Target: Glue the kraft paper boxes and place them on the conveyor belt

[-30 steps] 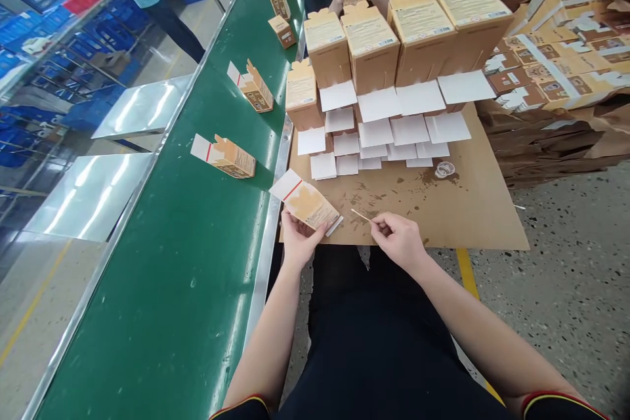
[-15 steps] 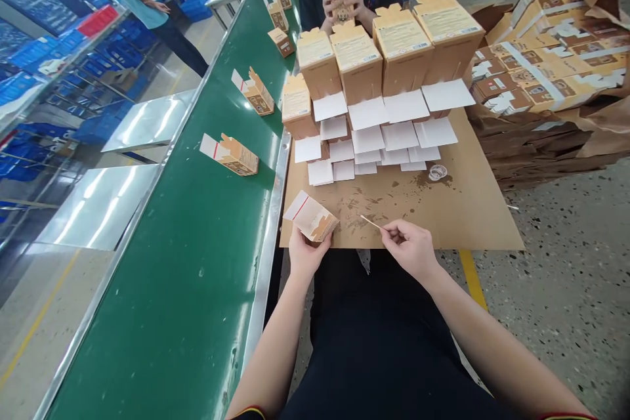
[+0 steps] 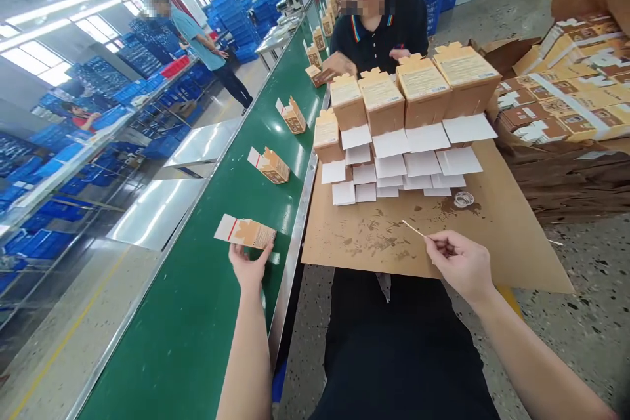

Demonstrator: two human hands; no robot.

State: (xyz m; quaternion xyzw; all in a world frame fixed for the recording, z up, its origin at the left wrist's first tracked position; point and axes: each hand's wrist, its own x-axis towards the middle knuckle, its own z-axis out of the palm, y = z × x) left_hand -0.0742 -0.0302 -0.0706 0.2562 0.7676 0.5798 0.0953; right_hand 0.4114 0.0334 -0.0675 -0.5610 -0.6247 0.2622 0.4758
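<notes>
My left hand (image 3: 249,267) grips a small brown cardboard box (image 3: 253,234) over the green conveyor belt (image 3: 197,315); whether the box rests on the belt I cannot tell. Its white flap with a red strip stands open toward the left. Between the thumb and fingers of my right hand (image 3: 460,262) is a thin cotton swab (image 3: 414,229), its tip pointing up and left above the cardboard sheet (image 3: 512,236). Wet-looking dark marks spot that sheet. Near its right side sits a small clear round dish (image 3: 463,199).
Stacked boxes (image 3: 388,102) with white flaps stand at the back of the sheet. More open boxes (image 3: 270,166) line the belt. A co-worker (image 3: 378,26) sits opposite, one hand at a box on the belt. Bundled flat cartons (image 3: 566,92) lie at right.
My left hand has carried the box left from above the cardboard sheet to the belt. My right hand still holds the swab. The co-worker has lowered a box to the belt. The view has tilted up.
</notes>
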